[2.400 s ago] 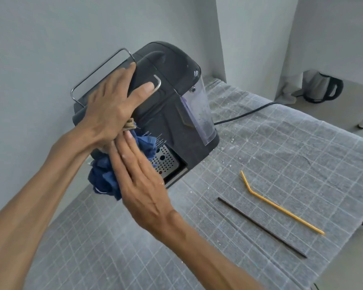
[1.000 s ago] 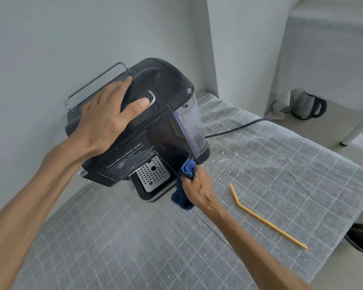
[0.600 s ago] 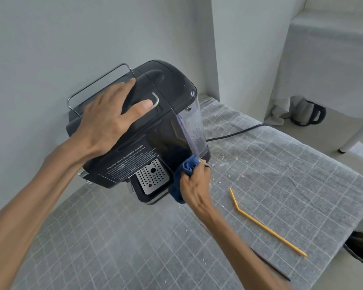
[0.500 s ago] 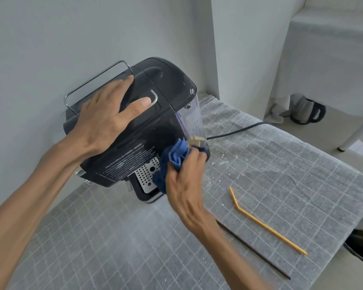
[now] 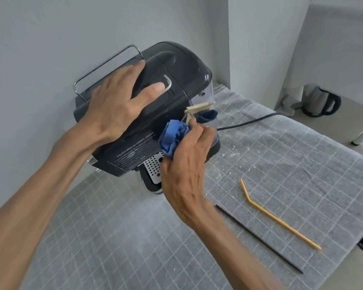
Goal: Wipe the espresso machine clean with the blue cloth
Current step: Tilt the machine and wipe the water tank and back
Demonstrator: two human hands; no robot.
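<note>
The espresso machine (image 5: 155, 105) sits at the back of the worktop (image 5: 113, 237), close to the wall, and it looks tipped back a bit, so the label and the perforated drip tray (image 5: 153, 166) on its front face up toward the camera. The blue cloth (image 5: 173, 138) is bunched up against the machine's right side, right where the dark body meets the clear water tank (image 5: 208, 95). So I'd say we're mid-wipe, working on that side panel.

The right hand (image 5: 184, 166) is closed around the wad of cloth, fingers curled in, wrist bent up from below. A pale tag (image 5: 197, 107) sticks out past the fingertips. The left hand (image 5: 122, 105) isn't gripping anything, it's spread flat on the lid with the thumb next to the metal rail (image 5: 105, 68), just bracing the thing.

Next move, I'd guess: drag the cloth along the tank and base while the left keeps pressing, or the machine could rock.

Off to the right, well clear, lie a yellow straw (image 5: 279, 216) and a dark stick (image 5: 260, 239).
</note>
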